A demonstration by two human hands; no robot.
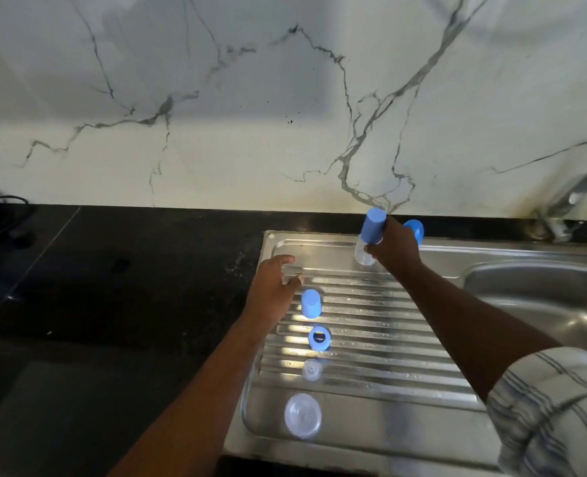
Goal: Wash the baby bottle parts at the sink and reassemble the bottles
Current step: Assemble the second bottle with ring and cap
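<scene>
My right hand grips an assembled baby bottle with a blue cap and clear body, upright at the far end of the steel drainboard. A second blue-topped item shows just behind that hand. My left hand hovers with relaxed fingers over the drainboard's far left corner and holds nothing. In a row toward me lie a blue cap, a blue screw ring, a clear teat and a clear bottle body seen from above.
The sink basin lies to the right, with the tap at its far right corner. Dark countertop stretches left of the drainboard. A marble wall rises behind.
</scene>
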